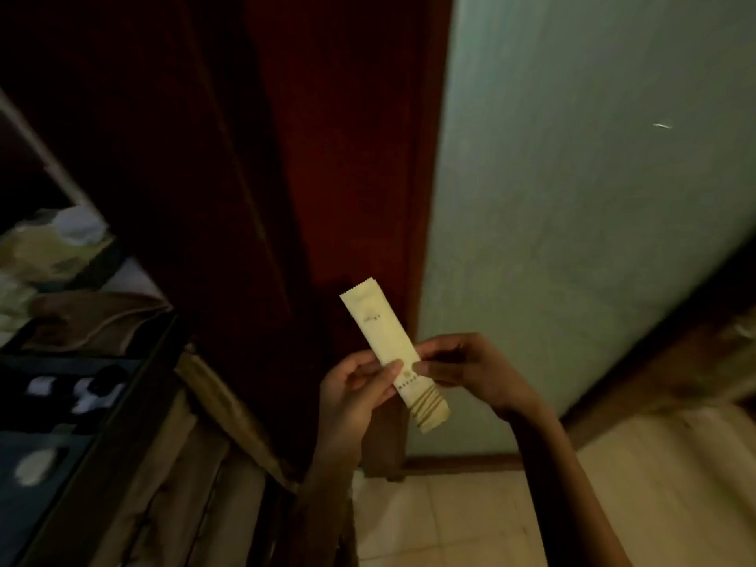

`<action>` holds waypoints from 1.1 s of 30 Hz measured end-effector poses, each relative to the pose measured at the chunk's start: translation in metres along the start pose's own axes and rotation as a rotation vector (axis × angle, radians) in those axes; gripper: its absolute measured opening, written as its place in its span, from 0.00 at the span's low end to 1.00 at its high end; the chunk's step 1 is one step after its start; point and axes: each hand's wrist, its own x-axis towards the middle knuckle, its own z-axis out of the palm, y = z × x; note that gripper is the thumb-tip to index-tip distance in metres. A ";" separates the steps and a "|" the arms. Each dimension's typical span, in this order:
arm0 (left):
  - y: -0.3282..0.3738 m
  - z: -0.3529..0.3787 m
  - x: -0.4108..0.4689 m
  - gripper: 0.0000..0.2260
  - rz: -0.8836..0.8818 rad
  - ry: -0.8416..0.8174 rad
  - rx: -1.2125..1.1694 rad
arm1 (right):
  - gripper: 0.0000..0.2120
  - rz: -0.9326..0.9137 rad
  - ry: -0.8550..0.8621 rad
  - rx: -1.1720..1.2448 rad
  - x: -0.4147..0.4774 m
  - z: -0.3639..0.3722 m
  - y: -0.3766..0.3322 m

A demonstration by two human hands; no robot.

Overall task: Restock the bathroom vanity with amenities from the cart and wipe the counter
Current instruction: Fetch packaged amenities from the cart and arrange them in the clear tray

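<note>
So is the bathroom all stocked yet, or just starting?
Just starting, it seems. Done: one cream packet is off the cart, which holds more small items. In hand: the left hand and right hand pinch that packet by the red door. Left: placing it on the vanity and wiping the counter; neither is in view.

You see a pale cream sachet (386,341) with thin golden-brown stripes (427,405) across its near end and small dark print (406,385), a deep red-brown door (347,157) behind it, a pale green wall (593,198) to the right, cream floor tiles (450,521) and a black cart (135,403) on the left.
</note>
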 end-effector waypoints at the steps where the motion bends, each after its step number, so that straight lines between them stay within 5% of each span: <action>1: -0.005 0.019 -0.002 0.09 -0.015 -0.045 0.010 | 0.09 0.017 0.037 0.009 -0.015 -0.017 0.004; 19: -0.117 0.290 -0.032 0.10 -0.249 -0.909 0.406 | 0.03 0.215 1.080 0.292 -0.217 -0.191 0.082; 33: -0.175 0.510 -0.015 0.08 -0.297 -1.253 0.466 | 0.03 0.226 1.422 0.380 -0.274 -0.366 0.107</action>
